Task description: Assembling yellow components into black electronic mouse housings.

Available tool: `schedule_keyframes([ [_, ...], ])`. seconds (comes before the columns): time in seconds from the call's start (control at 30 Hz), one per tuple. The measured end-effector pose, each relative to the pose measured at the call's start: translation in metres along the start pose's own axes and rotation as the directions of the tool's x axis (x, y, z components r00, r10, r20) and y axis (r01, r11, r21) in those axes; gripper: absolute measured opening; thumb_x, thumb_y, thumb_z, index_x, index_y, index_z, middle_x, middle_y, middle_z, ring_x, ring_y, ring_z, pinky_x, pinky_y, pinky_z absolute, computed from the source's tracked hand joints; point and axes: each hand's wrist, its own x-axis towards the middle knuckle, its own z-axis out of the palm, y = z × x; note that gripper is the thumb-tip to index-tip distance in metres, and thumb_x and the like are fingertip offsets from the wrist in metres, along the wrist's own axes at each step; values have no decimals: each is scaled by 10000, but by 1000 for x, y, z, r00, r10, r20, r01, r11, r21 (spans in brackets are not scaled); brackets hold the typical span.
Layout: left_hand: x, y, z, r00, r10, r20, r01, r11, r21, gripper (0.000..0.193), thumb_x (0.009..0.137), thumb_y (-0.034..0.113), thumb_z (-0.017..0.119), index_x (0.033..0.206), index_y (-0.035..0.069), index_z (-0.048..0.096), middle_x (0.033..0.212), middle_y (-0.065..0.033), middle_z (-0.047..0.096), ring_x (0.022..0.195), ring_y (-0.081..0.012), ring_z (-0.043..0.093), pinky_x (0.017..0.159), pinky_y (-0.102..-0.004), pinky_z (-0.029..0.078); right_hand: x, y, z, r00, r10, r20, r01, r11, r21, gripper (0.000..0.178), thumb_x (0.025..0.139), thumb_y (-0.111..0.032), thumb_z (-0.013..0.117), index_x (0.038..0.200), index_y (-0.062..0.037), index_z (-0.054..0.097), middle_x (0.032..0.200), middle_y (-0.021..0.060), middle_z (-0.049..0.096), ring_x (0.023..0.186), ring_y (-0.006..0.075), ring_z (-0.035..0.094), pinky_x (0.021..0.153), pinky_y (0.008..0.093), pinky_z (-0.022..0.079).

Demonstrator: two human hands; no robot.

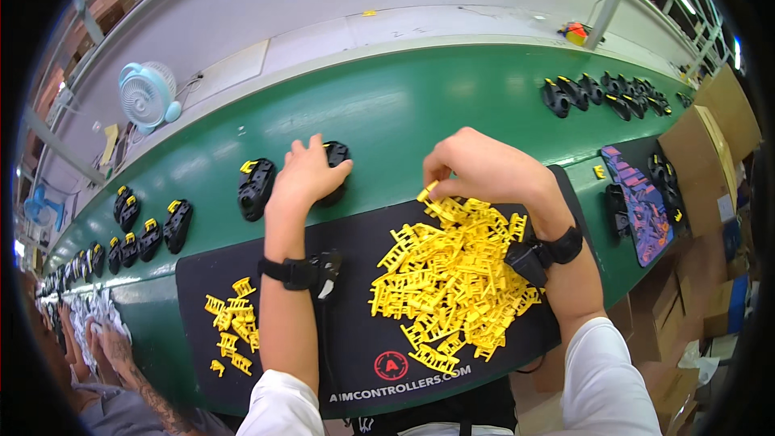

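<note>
My left hand (310, 173) is over the green table with its fingers spread, and its thumb lies across a black plastic shell (337, 155) that it partly hides. Just left of this hand lies a second black shell (256, 190) with a yellow piece at its upper end. My right hand (484, 168) is closed in a pinch on a small yellow plastic piece (429, 191) at the far edge of a big heap of yellow ladder-shaped pieces (452, 274). The heap rests on a black mat (355, 315).
A smaller group of yellow pieces (234, 323) lies on the mat's left. Black shells (178, 226) line the table's left, and more shells (573, 93) stand far right. A fan (148, 95) stands behind. Cardboard boxes (702, 161) are at right. A co-worker's arm (133, 371) shows lower left.
</note>
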Motion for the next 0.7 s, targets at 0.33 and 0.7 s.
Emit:
schedule_keyframes([
  [0.33, -5, 4, -8, 998, -27, 48, 25, 999, 30, 766, 903, 480, 607, 1473, 6, 416, 1449, -258, 438, 1358, -421, 451, 1076, -494, 457, -4, 20, -6, 979, -129, 160, 99, 978, 182, 225, 846, -250, 751, 947, -52, 715, 891, 85, 743, 833, 237, 694, 722, 369, 537],
  [0.7, -29, 41, -6, 772, 619, -143, -634, 766, -109, 426, 914, 225, 658, 1268, -7, 613, 1281, -228, 538, 1227, -387, 508, 1068, -444, 446, -64, 195, -38, 522, 486, -701, -618, 782, 81, 204, 801, -244, 765, 837, -45, 785, 808, 186, 725, 766, 330, 709, 730, 413, 552],
])
